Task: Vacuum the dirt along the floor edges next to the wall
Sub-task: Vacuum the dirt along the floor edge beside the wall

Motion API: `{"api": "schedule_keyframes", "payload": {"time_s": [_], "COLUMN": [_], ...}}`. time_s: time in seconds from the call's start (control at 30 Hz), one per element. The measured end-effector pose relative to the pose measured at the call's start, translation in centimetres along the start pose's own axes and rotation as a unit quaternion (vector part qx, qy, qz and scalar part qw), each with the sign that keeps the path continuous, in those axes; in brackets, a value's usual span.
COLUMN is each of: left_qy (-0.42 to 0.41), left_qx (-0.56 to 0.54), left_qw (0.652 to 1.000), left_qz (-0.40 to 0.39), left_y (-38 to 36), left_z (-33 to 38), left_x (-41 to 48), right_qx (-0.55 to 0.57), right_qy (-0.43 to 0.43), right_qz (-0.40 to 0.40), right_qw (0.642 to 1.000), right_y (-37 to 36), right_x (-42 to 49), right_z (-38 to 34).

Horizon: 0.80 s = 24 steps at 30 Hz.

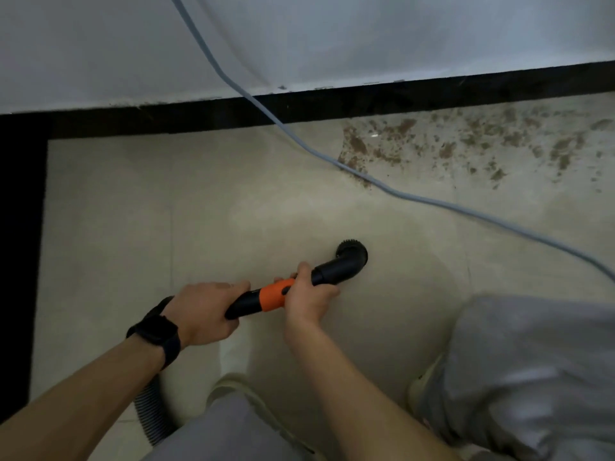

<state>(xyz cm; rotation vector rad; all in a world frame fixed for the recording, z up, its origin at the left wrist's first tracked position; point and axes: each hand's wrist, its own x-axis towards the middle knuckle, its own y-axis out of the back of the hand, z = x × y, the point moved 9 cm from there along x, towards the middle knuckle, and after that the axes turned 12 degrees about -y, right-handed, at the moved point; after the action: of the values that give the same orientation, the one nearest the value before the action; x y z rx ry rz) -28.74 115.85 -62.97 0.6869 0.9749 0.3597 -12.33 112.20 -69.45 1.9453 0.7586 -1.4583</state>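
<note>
Dirt (357, 144): brown crumbly patches on the pale floor (166, 211) at upper right, spread along the black skirting (199, 118) at the foot of the white wall (332, 38). On my head feed the left part of that floor edge looks plain tile. A grey cable (392, 188) comes down across the wall, crosses the skirting and runs over the floor through the left fringe of the dirt, then off the right edge; a thin line of dirt lies against it. The vacuum tube (324, 272) is black with an orange collar (274, 294), held low and near level at centre, well apart from the dirt. Its round brush nozzle (352, 254) points down at bare tile; I can't tell if the bristles touch. The left grip (203, 314) is wrapped round the tube just behind the orange collar, fingers curled under. The right grip (306, 297) clasps the tube just ahead of the collar, thumb on top. There is a dark watch (156, 337) on the left wrist. The ribbed hose (156, 404) runs from behind the left grip down past the forearm to the bottom edge. Grey trousers (532, 377) fill the lower right, with more at bottom centre. A pale shoe (233, 389) sits between the forearms, blurry.
</note>
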Motion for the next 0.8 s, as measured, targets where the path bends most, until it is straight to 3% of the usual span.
{"api": "schedule_keyframes", "payload": {"time_s": [0.27, 0.5, 0.63, 0.8], "left_qy": [0.152, 0.240, 0.193, 0.093], "left_qx": [-0.056, -0.151, -0.163, -0.084], "left_qw": [0.986, 0.959, 0.968, 0.992], "left_qz": [0.040, 0.010, -0.009, 0.012], "left_y": [-1.0, -5.6, -4.9, -1.5], "left_z": [-5.6, -6.6, -3.7, 2.3], "left_x": [-7.9, -15.0, -12.7, -4.7], "right_qx": [-0.186, -0.282, -0.269, -0.176], "right_qy": [0.006, -0.025, -0.059, -0.039], "right_qz": [-0.093, -0.086, -0.004, 0.058], "right_qw": [0.978, 0.955, 0.961, 0.982], "right_y": [-9.3, -9.1, -4.9, 1.1], "right_x": [-2.6, -4.9, -4.9, -3.0], "right_z": [4.7, 10.3, 8.5, 0.2]}}
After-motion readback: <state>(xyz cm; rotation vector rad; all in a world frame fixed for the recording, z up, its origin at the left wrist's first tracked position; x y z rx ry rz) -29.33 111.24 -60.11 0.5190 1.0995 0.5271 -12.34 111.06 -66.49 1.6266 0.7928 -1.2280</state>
